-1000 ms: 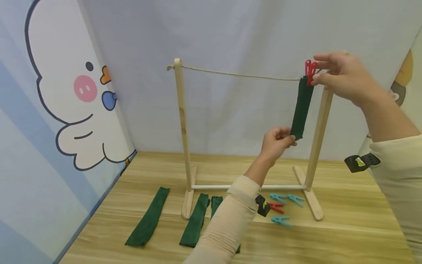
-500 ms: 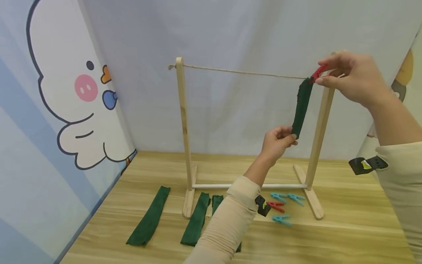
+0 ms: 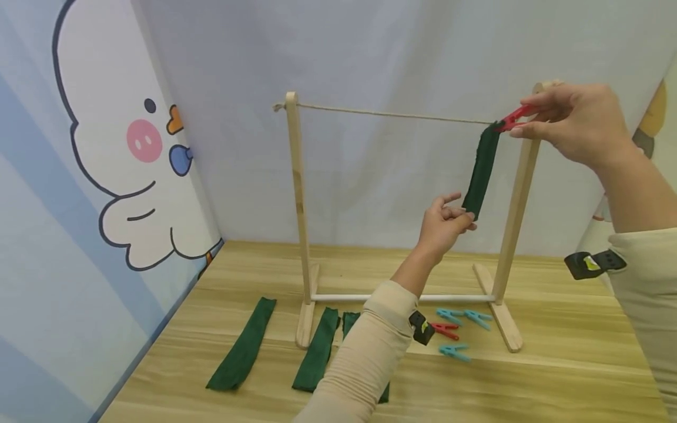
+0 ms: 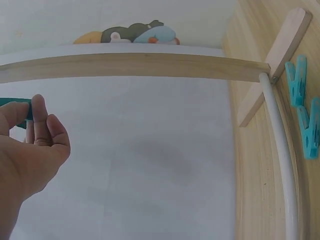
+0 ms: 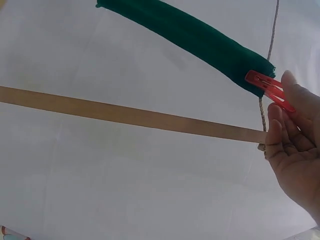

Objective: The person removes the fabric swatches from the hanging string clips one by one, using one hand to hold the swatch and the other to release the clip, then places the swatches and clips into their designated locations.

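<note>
A narrow green cloth strip (image 3: 482,170) hangs at the right end of the rope (image 3: 391,114), its top fold over the line. At its lower end, my left hand (image 3: 443,226) pinches the cloth between thumb and fingers; the index finger is lifted in the head view. A red clothespin (image 3: 513,119) slants up to the right from the strip's top, its tip on the cloth. My right hand (image 3: 587,123) holds the clothespin's handles between thumb and fingers. In the right wrist view the red clothespin (image 5: 270,90) lies across the cloth's end beside the rope.
The wooden stand's left post (image 3: 297,194) and right post (image 3: 517,217) carry the rope. Several green strips (image 3: 243,346) lie at the table's left, one partly behind my left sleeve. Blue clothespins (image 3: 453,352) and another red clothespin (image 3: 446,330) lie by the stand's white bar (image 3: 344,298).
My right hand has shifted slightly right, and the red clothespin has tipped from upright to slanting right. My left index finger has lifted while the hand stays at the cloth's lower end.
</note>
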